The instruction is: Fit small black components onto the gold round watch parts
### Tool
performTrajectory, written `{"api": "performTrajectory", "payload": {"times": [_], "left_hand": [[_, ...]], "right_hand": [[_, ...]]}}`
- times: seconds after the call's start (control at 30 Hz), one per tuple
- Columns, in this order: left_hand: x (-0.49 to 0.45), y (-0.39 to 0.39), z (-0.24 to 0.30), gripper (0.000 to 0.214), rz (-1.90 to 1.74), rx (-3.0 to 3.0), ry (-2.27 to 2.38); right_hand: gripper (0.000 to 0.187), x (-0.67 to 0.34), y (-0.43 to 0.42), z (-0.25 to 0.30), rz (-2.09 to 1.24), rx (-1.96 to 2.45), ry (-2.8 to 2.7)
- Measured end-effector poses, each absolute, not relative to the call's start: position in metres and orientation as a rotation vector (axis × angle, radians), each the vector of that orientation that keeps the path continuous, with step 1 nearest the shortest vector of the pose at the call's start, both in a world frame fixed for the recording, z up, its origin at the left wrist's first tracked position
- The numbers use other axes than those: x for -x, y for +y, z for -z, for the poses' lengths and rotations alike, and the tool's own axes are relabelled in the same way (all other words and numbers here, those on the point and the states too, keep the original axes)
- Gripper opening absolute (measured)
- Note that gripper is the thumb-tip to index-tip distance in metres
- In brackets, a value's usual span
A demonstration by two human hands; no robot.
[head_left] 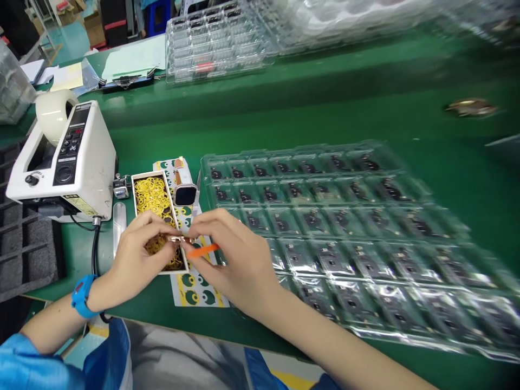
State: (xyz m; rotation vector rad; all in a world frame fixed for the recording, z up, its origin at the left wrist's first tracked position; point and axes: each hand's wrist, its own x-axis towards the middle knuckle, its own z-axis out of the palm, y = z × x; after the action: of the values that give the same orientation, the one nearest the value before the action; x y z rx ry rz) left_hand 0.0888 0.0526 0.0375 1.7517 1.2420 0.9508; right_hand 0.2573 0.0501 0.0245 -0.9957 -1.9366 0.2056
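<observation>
the left hand (136, 254) and right hand (233, 260) pinch a small rose-gold metal part (180, 239) between narrowly closed fingertips, its long axis crosswise above the white box (138, 208) of yellow rubber bands, an orange plastic pick (203, 250) under the right fingers

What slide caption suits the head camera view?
Left hand and right hand hold a metal part over a box of yellow rubber bands.

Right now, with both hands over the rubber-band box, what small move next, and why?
Probably steady the small metal piece between your left hand and right hand before using the orange stick: it sits above the yellow rubber bands, where a slip could lose it.
</observation>
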Motion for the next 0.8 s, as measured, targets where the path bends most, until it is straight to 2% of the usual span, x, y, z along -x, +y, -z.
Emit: {"api": "performTrajectory", "payload": {"times": [0.1, 0.23, 0.33, 0.5, 0.8], "left_hand": [[-0.090, 0.055, -0.041, 0.005, -0.997, -1.481, 1.273], [-0.093, 0.054, -0.041, 0.019, -0.910, -1.044, 1.153], [-0.093, 0.050, -0.041, 0.028, -0.849, -0.896, 1.063], [-0.094, 0.042, -0.042, 0.034, -0.885, -0.881, 0.976], [-0.097, 0.037, -0.042, 0.031, -0.942, -0.966, 0.986]], "right_hand": [[0.007, -0.258, 0.043, -0.027, 0.163, 0.867, -1.968], [0.009, -0.257, 0.041, -0.025, 0.431, 0.775, -1.973], [0.007, -0.254, 0.046, -0.021, 0.363, 0.836, -1.960], [0.014, -0.252, 0.052, -0.017, 0.158, 0.805, -1.984], [0.009, -0.254, 0.056, -0.019, 0.178, 0.713, -2.025]]}}
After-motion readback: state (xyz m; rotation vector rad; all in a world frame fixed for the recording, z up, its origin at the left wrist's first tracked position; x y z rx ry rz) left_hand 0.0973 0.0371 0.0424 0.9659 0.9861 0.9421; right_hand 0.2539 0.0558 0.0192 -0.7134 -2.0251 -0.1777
